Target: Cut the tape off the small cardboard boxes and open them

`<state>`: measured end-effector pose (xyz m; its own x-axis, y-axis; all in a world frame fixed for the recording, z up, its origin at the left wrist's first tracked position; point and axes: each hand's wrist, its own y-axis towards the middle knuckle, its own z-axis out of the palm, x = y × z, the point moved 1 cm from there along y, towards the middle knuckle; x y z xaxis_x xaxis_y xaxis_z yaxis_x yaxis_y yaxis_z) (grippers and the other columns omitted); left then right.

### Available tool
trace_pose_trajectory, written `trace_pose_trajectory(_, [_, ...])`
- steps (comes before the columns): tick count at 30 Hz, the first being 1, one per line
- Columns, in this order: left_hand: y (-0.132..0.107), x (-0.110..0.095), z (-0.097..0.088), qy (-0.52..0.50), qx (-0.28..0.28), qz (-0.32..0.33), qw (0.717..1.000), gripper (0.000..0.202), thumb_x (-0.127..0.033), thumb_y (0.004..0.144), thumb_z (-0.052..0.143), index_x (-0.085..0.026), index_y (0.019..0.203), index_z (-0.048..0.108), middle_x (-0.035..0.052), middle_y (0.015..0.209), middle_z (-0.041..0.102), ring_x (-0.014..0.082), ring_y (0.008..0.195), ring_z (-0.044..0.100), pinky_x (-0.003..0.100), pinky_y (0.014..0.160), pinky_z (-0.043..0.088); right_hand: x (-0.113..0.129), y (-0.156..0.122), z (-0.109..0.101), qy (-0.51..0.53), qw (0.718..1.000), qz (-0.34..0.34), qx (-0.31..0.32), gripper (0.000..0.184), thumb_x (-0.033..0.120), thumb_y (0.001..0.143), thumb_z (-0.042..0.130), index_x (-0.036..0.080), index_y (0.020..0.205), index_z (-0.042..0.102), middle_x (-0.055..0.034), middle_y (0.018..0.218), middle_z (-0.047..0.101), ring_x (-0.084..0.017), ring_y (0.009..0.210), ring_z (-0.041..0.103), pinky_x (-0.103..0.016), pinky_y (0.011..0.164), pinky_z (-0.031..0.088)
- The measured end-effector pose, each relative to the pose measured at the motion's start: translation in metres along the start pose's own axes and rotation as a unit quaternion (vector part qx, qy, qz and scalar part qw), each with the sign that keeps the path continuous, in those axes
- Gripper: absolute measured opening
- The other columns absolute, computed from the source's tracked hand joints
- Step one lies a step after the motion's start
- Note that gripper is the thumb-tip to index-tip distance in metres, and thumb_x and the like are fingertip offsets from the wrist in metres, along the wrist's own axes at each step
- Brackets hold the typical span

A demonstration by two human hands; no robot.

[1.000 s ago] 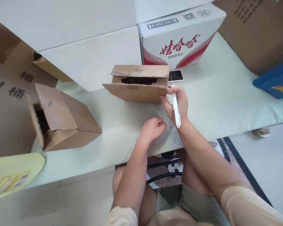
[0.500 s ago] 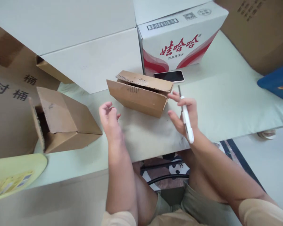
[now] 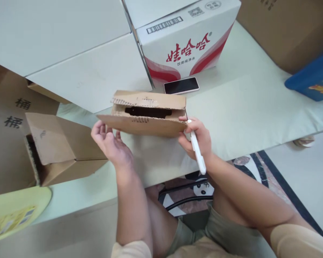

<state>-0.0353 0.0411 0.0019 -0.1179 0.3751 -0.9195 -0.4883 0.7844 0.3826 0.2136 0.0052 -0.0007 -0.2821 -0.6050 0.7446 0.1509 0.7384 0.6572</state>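
A small brown cardboard box [image 3: 148,127] is in front of me, its slotted top gaping between two flaps. At its right end my right hand [image 3: 197,138] grips the corner. The same hand keeps a white utility knife [image 3: 197,152] between its fingers, handle pointing down toward me and the thin blade partly hidden by the box edge. My left hand [image 3: 111,143] is curled at the box's left end, fingers against the lower side of the near flap. A second brown cardboard box [image 3: 61,139] lies on its side to the left, its flaps parted.
A phone [image 3: 181,85] lies before a white carton with red lettering [image 3: 188,50]. Another large white carton [image 3: 91,75] stands beside it. A blue container [image 3: 312,84] is at the right, a yellow-green object [image 3: 18,211] at the lower left. The pale table edge runs just above my knees.
My right hand has closed on the box's right end, knife still in it. My left hand has come up to the left end. The box has turned and tipped, showing more of its opening.
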Motion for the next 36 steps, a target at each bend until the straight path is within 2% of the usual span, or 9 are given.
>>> trace_pose_trajectory(4, [0.001,-0.01,-0.001,-0.007,0.073,0.123,0.99,0.06,-0.07,0.082,0.063,-0.032,0.128,0.068,0.0061,0.145,0.063,0.0328,0.146,0.051,0.049,0.127,0.036,-0.003,-0.004,-0.017,0.054,0.998,0.012,-0.009,0.031,0.009,0.081,0.06,0.03,0.1,0.048,0.0003,0.103,0.071,-0.019,0.104,0.074,-0.036,0.087,0.058])
trace_pose_trajectory(9, [-0.003,-0.007,0.002,0.055,0.174,0.09,0.979,0.044,-0.063,0.084,0.069,-0.026,0.105,0.078,0.0091,0.129,0.069,0.034,0.132,0.061,0.05,0.118,0.045,-0.008,-0.004,-0.02,0.046,0.996,0.058,-0.057,0.031,0.022,0.09,0.067,0.032,0.108,0.043,-0.0013,0.114,0.069,-0.019,0.11,0.072,-0.04,0.096,0.056])
trace_pose_trajectory(14, [-0.003,0.0,0.007,0.039,0.132,0.046,0.989,0.044,-0.053,0.078,0.08,-0.028,0.114,0.072,0.0063,0.123,0.069,0.0284,0.123,0.065,0.048,0.115,0.047,-0.013,-0.002,-0.014,0.111,0.981,0.154,-0.048,0.043,0.042,0.091,0.073,0.033,0.111,0.036,-0.009,0.149,0.06,-0.023,0.142,0.059,-0.049,0.112,0.051])
trace_pose_trajectory(18, [0.004,0.0,0.005,0.038,0.097,0.02,0.994,0.024,-0.041,0.072,0.08,-0.024,0.09,0.078,0.0078,0.12,0.07,0.0312,0.129,0.061,0.05,0.119,0.044,-0.016,-0.002,-0.02,0.145,0.973,0.177,-0.027,0.049,0.057,0.09,0.074,0.033,0.11,0.036,-0.0096,0.154,0.058,-0.025,0.148,0.055,-0.052,0.116,0.047])
trace_pose_trajectory(24, [0.011,0.006,-0.01,-0.049,-0.117,-0.074,0.989,0.019,-0.022,0.056,0.069,-0.018,0.072,0.078,0.0093,0.104,0.075,0.0284,0.118,0.066,0.048,0.118,0.044,-0.032,-0.007,-0.017,0.138,0.958,0.252,0.005,0.048,0.064,0.09,0.071,0.033,0.107,0.039,-0.0047,0.136,0.066,-0.024,0.13,0.065,-0.049,0.109,0.05])
trace_pose_trajectory(27, [0.011,0.007,-0.012,-0.064,-0.145,-0.11,0.981,0.021,-0.023,0.053,0.071,-0.018,0.073,0.077,0.0085,0.104,0.077,0.026,0.114,0.068,0.042,0.112,0.05,-0.034,-0.011,-0.006,0.174,0.946,0.265,0.065,0.041,0.067,0.094,0.061,0.032,0.105,0.042,-0.0004,0.105,0.068,-0.022,0.1,0.071,-0.046,0.098,0.055])
trace_pose_trajectory(30, [0.005,0.009,-0.007,-0.032,-0.16,-0.18,0.97,0.025,-0.031,0.057,0.075,-0.018,0.078,0.074,0.0063,0.098,0.077,0.0255,0.105,0.071,0.038,0.091,0.058,-0.025,-0.011,0.0,0.179,0.961,0.193,0.088,0.038,0.066,0.097,0.057,0.032,0.106,0.041,-0.002,0.106,0.07,-0.025,0.116,0.07,-0.052,0.11,0.051])
trace_pose_trajectory(32, [-0.002,0.013,-0.001,-0.006,-0.121,-0.254,0.96,0.035,-0.047,0.062,0.078,-0.02,0.084,0.072,0.0062,0.096,0.076,0.0278,0.101,0.071,0.036,0.074,0.059,-0.015,-0.01,-0.001,0.151,0.976,0.121,0.104,0.041,0.064,0.094,0.063,0.032,0.105,0.039,-0.0056,0.125,0.073,-0.029,0.141,0.061,-0.06,0.122,0.041])
trace_pose_trajectory(36, [-0.018,0.023,0.012,-0.018,0.122,-0.313,0.942,0.075,-0.092,0.073,0.058,-0.022,0.091,0.074,0.0139,0.097,0.078,0.0352,0.103,0.075,0.039,0.065,0.06,-0.005,-0.009,-0.008,0.101,0.987,0.018,0.128,0.045,0.056,0.089,0.074,0.032,0.1,0.038,-0.0059,0.147,0.068,-0.029,0.16,0.042,-0.068,0.127,0.034])
